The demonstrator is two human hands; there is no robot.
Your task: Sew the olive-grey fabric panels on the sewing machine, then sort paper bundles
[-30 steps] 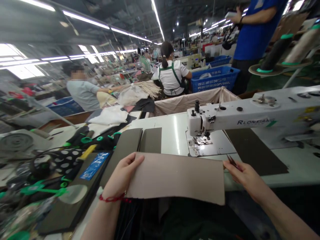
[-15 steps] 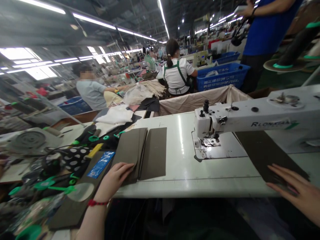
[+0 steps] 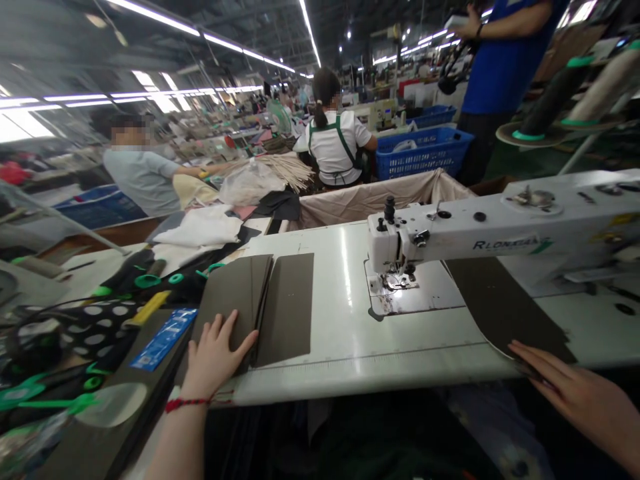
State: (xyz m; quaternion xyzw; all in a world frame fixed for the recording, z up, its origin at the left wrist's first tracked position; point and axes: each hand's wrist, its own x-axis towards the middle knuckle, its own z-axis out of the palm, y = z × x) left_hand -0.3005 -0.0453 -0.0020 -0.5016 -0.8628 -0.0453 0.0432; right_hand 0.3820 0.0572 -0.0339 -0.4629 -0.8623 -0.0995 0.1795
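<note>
My left hand lies flat, fingers spread, on a stack of dark olive fabric panels at the table's left side. Close beside that stack rests another olive panel. At the right, my right hand has its fingers pressed together at the near corner of a dark panel, whose front edge curves up slightly. Something dark shows under those fingers; I cannot make out what. The sewing machine stands between the hands, its lit needle area bare of fabric.
Left of the stack lie a blue packet, a yellow strip and black thread cones with green ends. Thread cones stand at upper right. A cloth-lined trough runs behind the table. Co-workers sit or stand beyond, near a blue basket.
My left hand has gone from lifting the stack's edge to lying flat on it. The right panel's near edge has shifted and curls more under my right hand. The view has turned slightly right.
</note>
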